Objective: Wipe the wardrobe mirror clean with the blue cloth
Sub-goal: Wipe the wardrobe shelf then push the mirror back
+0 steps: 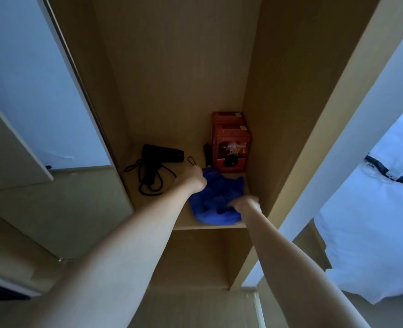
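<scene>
Here both bare arms reach straight to the frame's centre. The left hand (193,176) and right hand (244,202) each grip an edge of the blue cloth (215,197) on the wardrobe shelf (184,223).

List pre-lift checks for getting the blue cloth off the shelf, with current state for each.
1. Left hand on blue cloth: ok, it touches the far left corner.
2. Right hand on the cloth: ok, it rests on the near right part.
3. Firm grip by either hand: cannot tell, fingers are blurred and partly hidden.
4. Cloth free of other items: ok, nothing lies on it; the orange box sits just behind.
5. Hair dryer cord clear of the cloth: ok, it lies to the left, apart.
6. Cloth fully on the shelf: ok, within the front edge.
</scene>
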